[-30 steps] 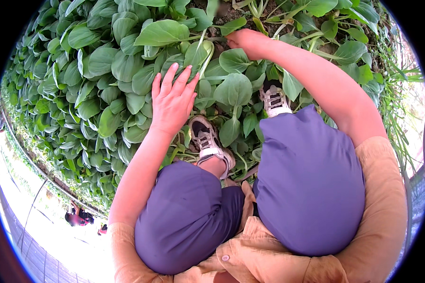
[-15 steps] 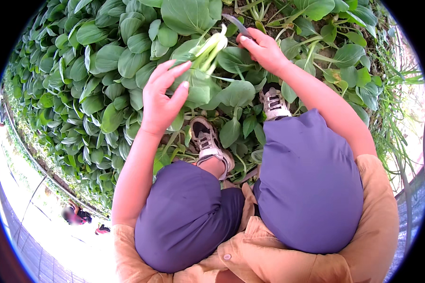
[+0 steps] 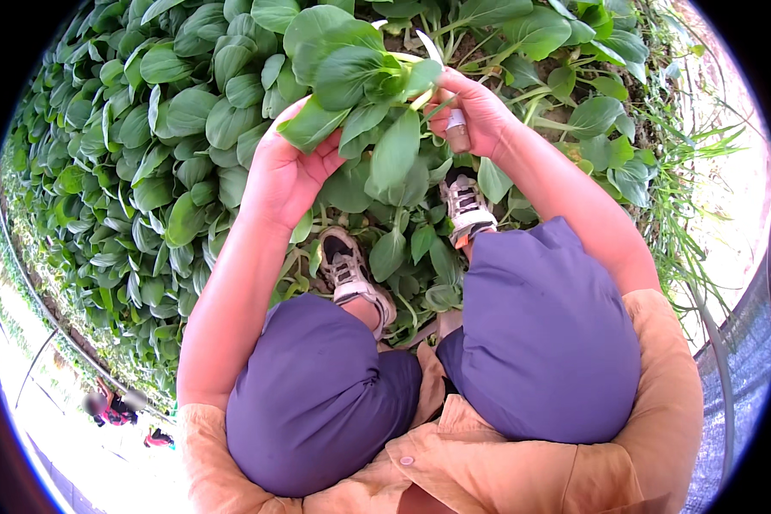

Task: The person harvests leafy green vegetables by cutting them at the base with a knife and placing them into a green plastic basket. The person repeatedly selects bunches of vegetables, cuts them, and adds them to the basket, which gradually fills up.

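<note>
Plant [image 3: 351,75] held above the crop [image 3: 193,111].
My right hand [image 3: 478,111] clamps a knife [image 3: 457,135]; left hand [image 3: 289,167] at the leaves [image 3: 313,127], fingers partly hidden, I cannot tell if closed.

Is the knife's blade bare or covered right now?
Bare: its pale blade juts beyond the right hand, and the brown handle shows below the fingers.

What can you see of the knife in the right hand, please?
The knife has a pale, metallic-looking blade and a brown, round-ended handle with a whitish band. The right hand grips it, hiding its middle. The blade points up the picture, leaning left, beside the leafy plant; whether they touch is unclear.
</note>
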A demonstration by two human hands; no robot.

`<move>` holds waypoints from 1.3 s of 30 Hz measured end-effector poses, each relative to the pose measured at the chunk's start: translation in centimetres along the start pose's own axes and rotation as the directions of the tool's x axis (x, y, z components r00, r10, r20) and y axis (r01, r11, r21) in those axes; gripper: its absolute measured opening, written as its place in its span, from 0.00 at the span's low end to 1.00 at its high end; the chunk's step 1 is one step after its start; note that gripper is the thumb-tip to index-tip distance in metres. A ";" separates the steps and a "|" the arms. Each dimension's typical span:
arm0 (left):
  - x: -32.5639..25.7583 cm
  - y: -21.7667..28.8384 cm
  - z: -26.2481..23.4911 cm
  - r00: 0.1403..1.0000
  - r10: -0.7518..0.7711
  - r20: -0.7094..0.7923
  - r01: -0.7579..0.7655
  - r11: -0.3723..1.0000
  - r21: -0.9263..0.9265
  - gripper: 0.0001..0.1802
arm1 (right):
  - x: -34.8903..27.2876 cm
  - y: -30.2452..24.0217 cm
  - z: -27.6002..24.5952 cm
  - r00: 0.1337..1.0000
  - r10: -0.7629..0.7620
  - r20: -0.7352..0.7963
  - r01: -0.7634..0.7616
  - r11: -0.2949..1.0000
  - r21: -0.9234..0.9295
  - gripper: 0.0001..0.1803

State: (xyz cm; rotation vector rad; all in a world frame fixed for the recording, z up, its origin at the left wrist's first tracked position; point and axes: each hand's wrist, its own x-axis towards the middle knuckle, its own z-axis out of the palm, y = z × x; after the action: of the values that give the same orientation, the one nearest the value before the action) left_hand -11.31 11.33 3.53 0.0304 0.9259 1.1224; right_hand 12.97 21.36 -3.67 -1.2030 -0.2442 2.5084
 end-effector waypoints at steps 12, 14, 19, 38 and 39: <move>0.8 -2.5 2.0 0.987 -0.161 0.000 0.157 0.965 0.211 0.16 | -5.5 -8.6 -2.3 0.987 0.115 -0.111 -0.130 0.982 -0.138 0.14; 1.0 -2.3 2.5 0.987 -0.161 0.024 0.154 0.970 0.190 0.16 | -5.1 -8.3 -2.7 0.988 0.111 -0.103 -0.119 0.990 -0.074 0.15; 1.5 -2.0 1.1 0.987 -0.151 0.057 0.142 0.980 0.142 0.18 | -3.1 -5.9 -4.1 0.994 0.085 -0.072 -0.079 0.994 0.078 0.17; 1.0 -0.9 2.3 0.937 -0.305 0.170 0.172 0.827 0.535 0.44 | -5.8 -2.5 5.2 0.983 -0.074 0.170 0.156 0.825 -0.543 0.21; 0.8 -1.5 2.9 0.913 -0.326 0.245 0.130 0.803 0.581 0.47 | -5.9 -1.7 5.8 0.977 -0.114 0.183 0.195 0.827 -0.527 0.21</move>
State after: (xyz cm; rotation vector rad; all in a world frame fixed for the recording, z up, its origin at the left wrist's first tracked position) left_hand -8.24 12.44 4.24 0.5599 0.8898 0.5599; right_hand 12.28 20.68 4.75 -1.1244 -1.1131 2.4529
